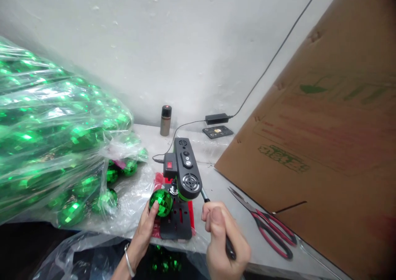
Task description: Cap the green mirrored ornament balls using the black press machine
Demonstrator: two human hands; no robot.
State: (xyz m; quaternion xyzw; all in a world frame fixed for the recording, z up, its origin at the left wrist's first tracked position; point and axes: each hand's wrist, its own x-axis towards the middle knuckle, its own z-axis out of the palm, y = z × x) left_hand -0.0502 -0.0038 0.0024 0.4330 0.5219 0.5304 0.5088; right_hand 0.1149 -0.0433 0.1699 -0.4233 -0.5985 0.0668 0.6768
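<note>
My left hand (146, 224), with a bangle on the wrist, grips a shiny green mirror-faceted ball (161, 202) beside a small black bench machine (187, 164). Closed around the black handle of a lever (229, 247) is my right hand (225, 238); the lever's metal rod runs up to the machine's right side. The machine has a red switch (169, 164) on a side box and round grilles on top. Its black slotted base (176, 226) rests on a red sheet (191, 216).
On the left, a large clear plastic bag (62, 119) bulges with green balls. Scissors (266, 222) lie to the right, beside a big cardboard box (324, 139). A small bottle (166, 121), a phone (217, 131) and a power adapter (216, 118) with its cord are at the back.
</note>
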